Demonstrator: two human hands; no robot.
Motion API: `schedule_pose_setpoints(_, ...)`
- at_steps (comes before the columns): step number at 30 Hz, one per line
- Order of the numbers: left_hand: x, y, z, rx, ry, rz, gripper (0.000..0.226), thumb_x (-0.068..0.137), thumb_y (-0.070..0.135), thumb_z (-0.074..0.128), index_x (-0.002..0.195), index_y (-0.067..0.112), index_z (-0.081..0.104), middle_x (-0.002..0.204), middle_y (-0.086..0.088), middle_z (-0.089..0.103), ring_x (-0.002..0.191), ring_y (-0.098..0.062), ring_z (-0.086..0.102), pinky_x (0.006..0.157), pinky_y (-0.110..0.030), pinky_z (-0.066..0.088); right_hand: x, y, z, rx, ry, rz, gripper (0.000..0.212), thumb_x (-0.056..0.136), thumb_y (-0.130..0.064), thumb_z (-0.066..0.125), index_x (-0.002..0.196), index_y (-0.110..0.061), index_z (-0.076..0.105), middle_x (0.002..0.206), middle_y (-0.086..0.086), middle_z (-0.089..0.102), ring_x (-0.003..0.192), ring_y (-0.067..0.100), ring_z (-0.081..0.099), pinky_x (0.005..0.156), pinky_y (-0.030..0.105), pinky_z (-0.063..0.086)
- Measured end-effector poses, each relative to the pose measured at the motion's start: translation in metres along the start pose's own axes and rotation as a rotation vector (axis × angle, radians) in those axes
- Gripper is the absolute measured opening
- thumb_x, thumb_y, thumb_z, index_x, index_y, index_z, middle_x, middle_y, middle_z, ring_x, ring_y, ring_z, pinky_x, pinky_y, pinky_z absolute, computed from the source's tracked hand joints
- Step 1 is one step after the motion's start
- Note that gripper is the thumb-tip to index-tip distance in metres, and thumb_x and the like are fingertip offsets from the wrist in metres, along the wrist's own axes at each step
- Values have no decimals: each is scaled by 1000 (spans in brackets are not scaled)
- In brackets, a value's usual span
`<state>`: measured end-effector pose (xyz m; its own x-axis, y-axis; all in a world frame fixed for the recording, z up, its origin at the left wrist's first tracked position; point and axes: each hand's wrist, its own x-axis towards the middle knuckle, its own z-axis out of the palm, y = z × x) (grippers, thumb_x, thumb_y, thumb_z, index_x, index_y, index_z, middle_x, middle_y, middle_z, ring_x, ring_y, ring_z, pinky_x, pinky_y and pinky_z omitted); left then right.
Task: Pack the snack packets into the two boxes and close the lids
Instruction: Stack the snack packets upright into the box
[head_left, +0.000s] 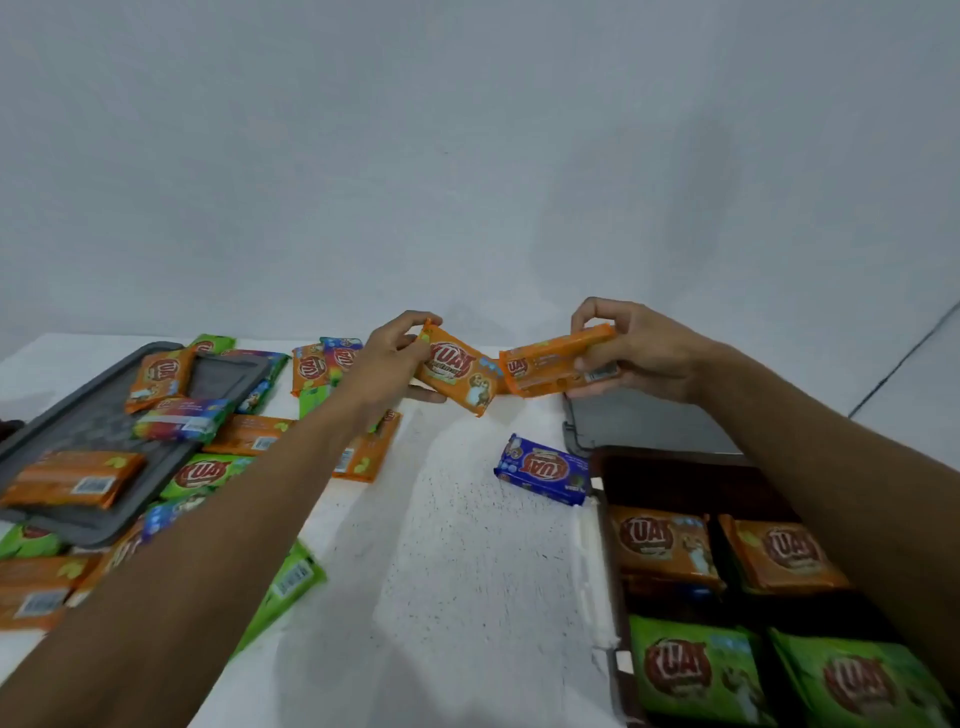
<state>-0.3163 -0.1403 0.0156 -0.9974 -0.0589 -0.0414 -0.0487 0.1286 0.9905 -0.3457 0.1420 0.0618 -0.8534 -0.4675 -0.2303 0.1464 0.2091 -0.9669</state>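
My left hand (390, 358) grips an orange snack packet (457, 370) by its top corner, held above the white table (457, 545). My right hand (641, 349) holds a second orange packet (556, 361) edge-on, its left end touching the first. Both hang over the middle far side of the table. At the right stands a dark box (675, 480) holding two orange packets (662, 543) and, nearer me, two green packets (696, 670). A blue packet (543, 469) lies on the table just left of the box.
A grey lid (93, 431) lies at the left with orange and rainbow-coloured packets on it; several more orange, green and blue packets are scattered around it. Another grey lid (649, 421) lies behind the right box. A white wall rises behind the table.
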Motion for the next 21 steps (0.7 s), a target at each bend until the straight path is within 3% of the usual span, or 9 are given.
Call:
schedule_pose_setpoints(4, -19, 29, 36, -45, 18, 39, 25, 97, 8, 42, 112, 19, 59, 112, -14, 62, 99, -29, 68, 70, -49, 61, -56, 8, -33, -7, -39, -64, 29, 77, 10, 67, 82, -17, 56, 113, 18, 60, 109, 36, 64, 83, 42, 58)
schedule_pose_setpoints(8, -47, 51, 84, -57, -15, 66, 22, 95, 4, 39, 101, 18, 55, 105, -13, 61, 95, -28, 69, 62, -43, 60, -116, 29, -64, 21, -94, -162, 25, 70, -3, 80, 80, -10, 58, 120, 23, 62, 109, 34, 64, 88, 42, 56)
schedule_pose_setpoints(12, -73, 58, 121, -40, -116, 70, 17, 94, 3, 40, 96, 17, 50, 100, -10, 61, 91, -27, 71, 67, -47, 61, -161, 51, -79, -214, -21, -208, 26, 64, -6, 84, 71, -10, 60, 116, 10, 68, 107, 21, 65, 84, 30, 54)
schedule_pose_setpoints(16, -98, 57, 160, 6, -201, 49, 16, 94, 0, 41, 98, 15, 47, 102, -8, 57, 96, -28, 67, 71, -53, 60, -196, 74, -93, -613, -5, -222, 36, 69, -6, 85, 63, -29, 58, 125, -9, 61, 114, 5, 59, 88, 28, 53)
schedule_pose_setpoints(19, -112, 55, 180, 82, -245, 34, 16, 93, 1, 42, 100, 15, 47, 105, -10, 53, 99, -31, 64, 71, -54, 60, -210, 92, -101, -816, 44, -289, 35, 66, -10, 85, 65, -29, 56, 126, -9, 59, 114, 4, 55, 89, 27, 50)
schedule_pose_setpoints(21, -118, 53, 191, 137, -269, 23, 17, 92, 1, 45, 102, 14, 48, 109, -13, 52, 100, -31, 63, 66, -48, 61, -214, 103, -103, -931, 53, -298, 32, 66, -13, 84, 66, -27, 55, 125, -10, 57, 115, 7, 53, 89, 27, 48)
